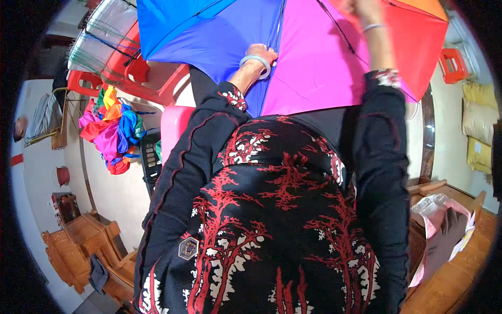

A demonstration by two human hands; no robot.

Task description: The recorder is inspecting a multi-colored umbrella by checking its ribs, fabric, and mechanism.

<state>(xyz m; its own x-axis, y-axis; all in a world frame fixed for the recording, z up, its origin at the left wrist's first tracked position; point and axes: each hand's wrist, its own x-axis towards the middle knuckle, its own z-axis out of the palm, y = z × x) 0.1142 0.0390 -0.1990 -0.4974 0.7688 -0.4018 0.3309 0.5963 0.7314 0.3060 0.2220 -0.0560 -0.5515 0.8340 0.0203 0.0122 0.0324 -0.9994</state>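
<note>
An open multicoloured umbrella (pixel 314 78), with blue, violet, pink, red and orange panels, spreads over my lap, its inner side with thin dark ribs facing me. My left hand (pixel 260 55), with a pale bangle at the wrist, is closed on a rib along the seam between the violet and pink panels. Farther up, my right hand (pixel 362 9) is over the pink and red panels near a rib. Motion smears its fingers, and the top of the picture cuts close to it. The umbrella's far part is out of view.
A heap of colourful folded cloth (pixel 115 131) lies at the left by a black plastic crate (pixel 151 159). Red plastic chairs (pixel 157 86) stand beyond it, beside a clear-wrapped bundle (pixel 97 39). Wooden furniture (pixel 86 246) is at the lower left, a red stool (pixel 454 66) at the far right.
</note>
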